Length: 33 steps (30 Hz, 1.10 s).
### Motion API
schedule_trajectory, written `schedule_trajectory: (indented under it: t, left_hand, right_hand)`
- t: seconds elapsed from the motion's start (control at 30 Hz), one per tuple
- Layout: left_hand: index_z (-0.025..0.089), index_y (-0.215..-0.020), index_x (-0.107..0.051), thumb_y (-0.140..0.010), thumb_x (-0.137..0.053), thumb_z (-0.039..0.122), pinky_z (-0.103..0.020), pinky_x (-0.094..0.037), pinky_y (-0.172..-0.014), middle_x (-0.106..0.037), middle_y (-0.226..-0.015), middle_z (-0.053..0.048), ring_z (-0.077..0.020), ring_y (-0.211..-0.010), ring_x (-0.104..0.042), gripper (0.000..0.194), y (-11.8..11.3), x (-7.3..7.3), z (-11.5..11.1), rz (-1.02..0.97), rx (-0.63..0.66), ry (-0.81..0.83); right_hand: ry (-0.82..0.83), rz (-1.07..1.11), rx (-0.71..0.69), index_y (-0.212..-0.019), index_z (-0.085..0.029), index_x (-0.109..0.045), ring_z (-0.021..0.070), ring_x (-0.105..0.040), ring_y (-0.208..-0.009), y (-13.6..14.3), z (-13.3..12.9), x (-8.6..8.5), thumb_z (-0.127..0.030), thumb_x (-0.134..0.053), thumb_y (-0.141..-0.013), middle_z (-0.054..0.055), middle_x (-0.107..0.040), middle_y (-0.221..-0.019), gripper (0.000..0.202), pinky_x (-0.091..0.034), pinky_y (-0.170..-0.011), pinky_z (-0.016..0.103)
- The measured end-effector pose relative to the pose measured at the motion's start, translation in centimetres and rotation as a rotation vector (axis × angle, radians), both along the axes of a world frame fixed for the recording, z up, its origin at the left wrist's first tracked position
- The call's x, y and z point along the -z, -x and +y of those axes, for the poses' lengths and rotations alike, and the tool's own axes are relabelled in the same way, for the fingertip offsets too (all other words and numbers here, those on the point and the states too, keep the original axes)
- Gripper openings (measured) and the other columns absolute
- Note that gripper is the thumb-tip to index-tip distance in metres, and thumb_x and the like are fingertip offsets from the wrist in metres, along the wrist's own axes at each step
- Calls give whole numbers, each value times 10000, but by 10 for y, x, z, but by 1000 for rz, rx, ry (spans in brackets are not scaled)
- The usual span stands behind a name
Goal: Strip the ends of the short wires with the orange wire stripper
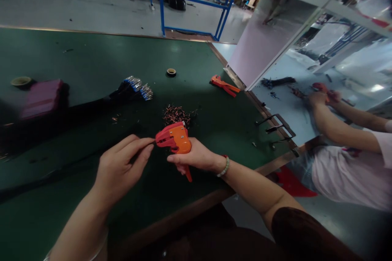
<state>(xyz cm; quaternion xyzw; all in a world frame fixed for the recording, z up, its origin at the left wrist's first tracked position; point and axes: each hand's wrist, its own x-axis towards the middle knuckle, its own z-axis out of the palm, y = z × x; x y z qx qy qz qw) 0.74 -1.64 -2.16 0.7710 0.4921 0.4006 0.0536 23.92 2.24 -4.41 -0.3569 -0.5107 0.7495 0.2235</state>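
Observation:
My right hand (196, 155) is wrapped round the handles of a red and orange wire stripper (180, 138), its jaws turned to the left. At those jaws, the fingertips of my left hand (122, 167) pinch a thin wire, mostly hidden by the fingers. Just beyond the stripper lies a heap of short copper-coloured wire scraps (176, 115). A thick bundle of black cables (92, 106) stretches across the left side, with blue and silvery ends (137, 87) pointing right. Another dark cable (61, 177) runs along the table towards my left hand.
On the green table (196, 59) are a tape roll (171, 72), a second orange-handled stripper (225, 85), a pink box (42, 98) and another roll (21, 82). A black metal bracket (280, 126) sits at the right edge. Beyond a white panel (272, 36), a co-worker's hands (321, 97) hold a red tool.

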Motion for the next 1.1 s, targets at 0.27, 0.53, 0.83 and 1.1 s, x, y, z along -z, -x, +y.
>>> schedule_trajectory:
  t: [0.27, 0.53, 0.83, 1.1]
  left_hand:
    - [213, -1144, -694, -985, -654, 292, -227, -482, -625, -636, -808, 25, -108, -661, -610, 182, -1, 3, 2, 9, -28, 0]
    - [226, -1093, -688, -972, -667, 315, -234, -477, -643, -660, -819, 25, -109, -657, -610, 151, -2, 6, 1, 7, -30, 15]
    - [208, -1148, -687, -1004, -637, 382, -233, -463, -633, -652, -805, 22, -115, -648, -602, 231, -7, 14, 4, 30, -68, -20]
    - [217, -1060, -717, -1022, -593, 224, -224, -448, -592, -695, -827, 22, -97, -644, -613, 130, -7, 11, 4, 16, -38, -73]
  right_hand:
    - [-14, 5, 68, -789, -170, -573, 75, -510, -399, 6, -3, -2, -392, -864, -765, -79, -561, -493, 367, -485, -420, 202]
    - [-108, -59, 115, -737, -184, -562, 79, -507, -385, 7, -1, -5, -335, -794, -800, -72, -553, -481, 283, -441, -376, 190]
    - [-209, -143, 164, -800, -174, -593, 82, -521, -420, 1, 7, -8, -423, -812, -807, -58, -584, -509, 332, -439, -409, 190]
    - [-198, -105, 110, -1002, -157, -623, 98, -581, -491, -3, 7, -8, -440, -899, -747, -54, -638, -607, 470, -495, -475, 207]
